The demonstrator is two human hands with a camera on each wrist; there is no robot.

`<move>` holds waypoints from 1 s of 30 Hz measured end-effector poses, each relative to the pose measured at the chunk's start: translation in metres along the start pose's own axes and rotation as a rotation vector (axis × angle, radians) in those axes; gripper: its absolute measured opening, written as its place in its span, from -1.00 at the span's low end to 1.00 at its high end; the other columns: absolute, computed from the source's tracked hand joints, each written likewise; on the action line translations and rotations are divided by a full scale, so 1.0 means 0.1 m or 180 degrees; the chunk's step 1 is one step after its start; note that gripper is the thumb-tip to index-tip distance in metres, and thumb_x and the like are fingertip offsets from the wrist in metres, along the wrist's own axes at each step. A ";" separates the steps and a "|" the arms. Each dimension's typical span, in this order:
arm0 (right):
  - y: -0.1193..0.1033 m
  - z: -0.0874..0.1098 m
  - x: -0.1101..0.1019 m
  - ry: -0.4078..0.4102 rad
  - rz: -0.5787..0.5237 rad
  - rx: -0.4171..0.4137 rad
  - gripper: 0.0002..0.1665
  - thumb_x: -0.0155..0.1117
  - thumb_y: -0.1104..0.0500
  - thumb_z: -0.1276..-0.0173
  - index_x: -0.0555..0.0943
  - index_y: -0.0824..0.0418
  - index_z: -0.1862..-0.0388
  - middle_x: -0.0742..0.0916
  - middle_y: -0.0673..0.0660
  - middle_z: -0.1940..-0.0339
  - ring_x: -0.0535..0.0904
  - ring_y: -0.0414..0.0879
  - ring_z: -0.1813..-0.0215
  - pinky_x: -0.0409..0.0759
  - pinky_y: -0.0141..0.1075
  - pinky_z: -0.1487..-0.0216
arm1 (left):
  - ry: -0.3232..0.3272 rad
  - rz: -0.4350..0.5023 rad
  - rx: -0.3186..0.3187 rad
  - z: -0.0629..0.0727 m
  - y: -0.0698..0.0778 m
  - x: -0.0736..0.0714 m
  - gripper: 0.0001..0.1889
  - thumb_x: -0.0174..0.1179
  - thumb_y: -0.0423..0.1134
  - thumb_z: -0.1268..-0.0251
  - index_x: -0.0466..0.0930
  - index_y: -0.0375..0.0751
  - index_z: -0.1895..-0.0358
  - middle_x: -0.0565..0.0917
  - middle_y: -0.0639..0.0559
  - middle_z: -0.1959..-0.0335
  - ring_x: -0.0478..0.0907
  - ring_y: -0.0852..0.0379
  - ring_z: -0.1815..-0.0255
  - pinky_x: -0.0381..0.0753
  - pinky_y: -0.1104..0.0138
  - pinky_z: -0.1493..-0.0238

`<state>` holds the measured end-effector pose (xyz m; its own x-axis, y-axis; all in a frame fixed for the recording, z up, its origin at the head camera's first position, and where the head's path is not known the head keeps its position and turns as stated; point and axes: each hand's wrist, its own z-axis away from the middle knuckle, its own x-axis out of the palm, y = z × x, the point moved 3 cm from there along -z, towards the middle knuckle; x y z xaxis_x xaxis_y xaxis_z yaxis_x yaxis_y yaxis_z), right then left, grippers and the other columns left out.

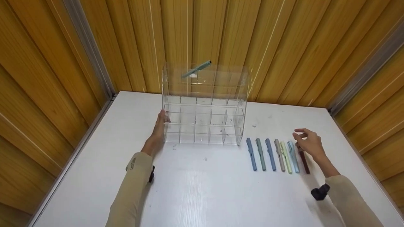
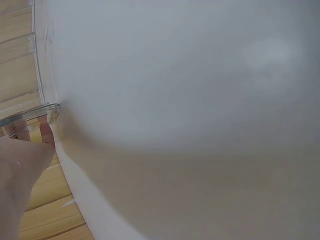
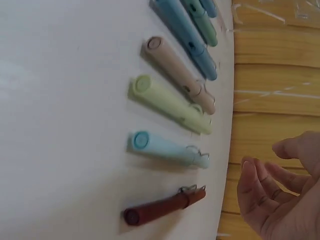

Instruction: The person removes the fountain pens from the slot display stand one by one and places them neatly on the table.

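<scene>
A transparent acrylic organizer (image 1: pixel 203 121) with tiers of small compartments stands upright on the white table. My left hand (image 1: pixel 157 127) holds its left side wall, with fingertips showing through the clear plastic. In the left wrist view, that hand (image 2: pixel 25 162) is at the organizer's edge (image 2: pixel 37 114). A teal pen (image 1: pixel 196 69) leans at a slant in the organizer's top tier. My right hand (image 1: pixel 309 142) hovers over the dark red pen (image 1: pixel 304 162), fingers loosely curved and holding nothing. In the right wrist view, a gap shows between thumb and fingers, beyond the dark red pen (image 3: pixel 165 206).
Left of the dark red pen, several capped pens lie in a row: light blue (image 1: pixel 293 157), pale green (image 1: pixel 286 157), beige (image 1: pixel 280 156), blue (image 1: pixel 270 155), green (image 1: pixel 261 155) and another blue pen (image 1: pixel 251 154). Wood-patterned walls (image 1: pixel 208 31) enclose the table (image 1: pixel 202 189).
</scene>
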<state>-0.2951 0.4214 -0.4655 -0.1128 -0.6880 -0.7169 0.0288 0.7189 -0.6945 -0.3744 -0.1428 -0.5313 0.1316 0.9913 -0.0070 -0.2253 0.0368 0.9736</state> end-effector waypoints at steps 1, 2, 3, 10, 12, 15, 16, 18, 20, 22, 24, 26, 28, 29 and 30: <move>-0.07 -0.01 0.02 -0.0042 -0.0018 -0.0032 -0.41 0.12 0.05 -0.67 0.47 0.51 -0.39 0.69 0.57 -0.05 0.71 -0.30 0.39 0.75 -0.36 0.39 | 0.0000 -0.0008 0.0001 0.00 0.00 0.00 0.01 -0.55 0.74 -0.28 -0.33 0.36 -0.72 -0.10 -0.03 -0.73 -0.27 -0.18 -0.76 -0.30 -0.31 -0.65; -0.14 -0.01 0.04 -0.0081 -0.0030 -0.0060 -0.41 0.12 0.05 -0.67 0.47 0.50 -0.40 0.69 0.57 -0.06 0.72 -0.28 0.37 0.74 -0.36 0.38 | -0.0004 -0.0014 0.0001 0.00 0.01 -0.01 0.02 -0.56 0.74 -0.27 -0.36 0.37 -0.72 -0.12 -0.02 -0.74 -0.28 -0.18 -0.76 -0.32 -0.31 -0.65; -0.21 -0.03 0.06 -0.0122 -0.0032 -0.0085 -0.42 0.12 0.05 -0.67 0.47 0.49 -0.40 0.69 0.56 -0.07 0.73 -0.27 0.35 0.74 -0.38 0.37 | -0.0004 -0.0014 -0.0004 0.00 0.01 -0.01 0.03 -0.56 0.75 -0.26 -0.36 0.38 -0.72 -0.14 -0.01 -0.74 -0.30 -0.18 -0.77 -0.32 -0.31 -0.66; -0.69 -0.18 0.16 -0.0385 -0.0181 -0.0202 -0.43 0.12 0.02 -0.69 0.49 0.42 -0.42 0.71 0.44 -0.08 0.74 -0.17 0.23 0.73 -0.42 0.29 | -0.0015 0.0038 0.0024 0.01 0.05 -0.02 0.09 -0.52 0.78 -0.22 -0.39 0.30 -0.73 -0.21 0.01 -0.76 -0.38 -0.15 -0.77 -0.43 -0.27 -0.66; -0.83 -0.23 0.18 -0.0394 -0.0280 -0.0296 -0.44 0.14 0.02 -0.68 0.51 0.40 -0.41 0.73 0.37 -0.04 0.73 -0.24 0.25 0.74 -0.42 0.28 | -0.0029 0.0070 -0.0019 0.01 0.04 -0.01 0.11 -0.50 0.79 -0.19 -0.38 0.31 -0.73 -0.23 0.04 -0.76 -0.41 -0.12 -0.78 -0.45 -0.25 -0.67; -1.05 -0.28 0.24 -0.0401 -0.0429 -0.0465 -0.47 0.18 0.04 -0.66 0.55 0.39 -0.38 0.75 0.30 0.00 0.70 -0.33 0.26 0.75 -0.43 0.25 | -0.0041 0.0044 -0.0034 0.01 0.03 -0.01 0.12 -0.50 0.79 -0.18 -0.29 0.26 -0.73 -0.23 0.03 -0.76 -0.41 -0.12 -0.78 -0.42 -0.26 -0.67; -1.12 -0.30 0.26 -0.0406 -0.0471 -0.0518 -0.49 0.18 0.05 -0.66 0.56 0.38 -0.37 0.75 0.30 -0.01 0.70 -0.35 0.24 0.75 -0.44 0.23 | -0.0036 0.0023 -0.0040 0.01 0.02 -0.01 0.14 -0.51 0.80 -0.17 -0.24 0.22 -0.72 -0.20 0.01 -0.75 -0.36 -0.14 -0.77 -0.36 -0.26 -0.67; -1.25 -0.33 0.31 -0.0416 -0.0514 -0.0575 -0.52 0.17 0.07 -0.66 0.58 0.37 -0.35 0.74 0.31 -0.06 0.66 -0.37 0.19 0.74 -0.44 0.17 | -0.0007 -0.0039 -0.0037 0.02 0.01 -0.01 0.16 -0.51 0.80 -0.16 -0.12 0.13 -0.70 -0.13 -0.03 -0.73 -0.26 -0.17 -0.76 -0.27 -0.27 -0.67; -1.39 -0.36 0.37 -0.0412 -0.0540 -0.0594 -0.54 0.17 0.08 -0.67 0.59 0.36 -0.34 0.72 0.34 -0.12 0.63 -0.37 0.14 0.74 -0.44 0.12 | 0.0027 -0.0081 -0.0009 0.03 0.00 -0.01 0.17 -0.51 0.80 -0.16 -0.01 0.05 -0.66 -0.06 -0.05 -0.70 -0.19 -0.19 -0.74 -0.21 -0.29 -0.66; -1.52 -0.40 0.43 -0.0395 -0.0621 -0.0627 -0.54 0.18 0.09 -0.66 0.59 0.37 -0.33 0.71 0.37 -0.18 0.61 -0.37 0.10 0.74 -0.44 0.09 | 0.0058 -0.0090 0.0037 0.05 -0.01 -0.01 0.16 -0.50 0.79 -0.19 0.07 -0.01 -0.62 -0.02 -0.08 -0.68 -0.16 -0.20 -0.73 -0.19 -0.32 -0.64; -1.66 -0.44 0.50 -0.0396 -0.0807 -0.0615 -0.52 0.21 0.07 -0.65 0.58 0.37 -0.34 0.69 0.38 -0.20 0.63 -0.36 0.09 0.74 -0.44 0.08 | 0.0054 -0.0055 0.0074 0.06 -0.02 0.00 0.11 -0.49 0.75 -0.26 0.08 -0.03 -0.61 -0.05 -0.07 -0.70 -0.22 -0.21 -0.75 -0.27 -0.35 -0.63; -1.78 -0.48 0.57 -0.0388 -0.1051 -0.0571 -0.50 0.22 0.06 -0.64 0.57 0.37 -0.35 0.69 0.38 -0.22 0.67 -0.32 0.08 0.74 -0.43 0.06 | 0.0047 -0.0046 0.0115 0.07 -0.02 0.00 0.08 -0.49 0.72 -0.31 0.08 -0.05 -0.61 -0.05 -0.09 -0.70 -0.24 -0.23 -0.75 -0.29 -0.35 -0.63; -1.89 -0.53 0.66 -0.0396 -0.1324 -0.0529 -0.48 0.24 0.07 -0.63 0.55 0.38 -0.37 0.71 0.30 -0.17 0.71 -0.28 0.07 0.75 -0.40 0.03 | 0.0022 -0.0058 0.0120 0.07 -0.02 0.00 0.07 -0.50 0.71 -0.33 0.04 -0.04 -0.63 -0.05 -0.09 -0.70 -0.25 -0.22 -0.75 -0.30 -0.33 -0.64; -1.94 -0.55 0.69 -0.0406 -0.1439 -0.0503 -0.48 0.24 0.07 -0.63 0.54 0.37 -0.38 0.73 0.25 -0.13 0.72 -0.24 0.06 0.75 -0.40 0.03 | 0.0025 -0.0069 0.0139 0.06 -0.02 0.00 0.06 -0.50 0.70 -0.34 0.03 -0.04 -0.63 -0.04 -0.09 -0.69 -0.23 -0.22 -0.75 -0.30 -0.32 -0.65; -1.98 -0.57 0.73 -0.0414 -0.1542 -0.0503 -0.48 0.25 0.08 -0.62 0.53 0.37 -0.39 0.74 0.18 -0.09 0.73 -0.23 0.06 0.75 -0.39 0.03 | 0.0032 -0.0079 0.0165 0.06 -0.01 -0.01 0.06 -0.50 0.69 -0.36 0.03 -0.06 -0.63 -0.03 -0.10 -0.69 -0.23 -0.23 -0.74 -0.30 -0.32 -0.65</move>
<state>-0.3660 0.2343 -0.3767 0.0485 -0.9446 -0.3246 -0.1474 0.3146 -0.9377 -0.3682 -0.1447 -0.5309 0.1268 0.9914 -0.0332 -0.1718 0.0550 0.9836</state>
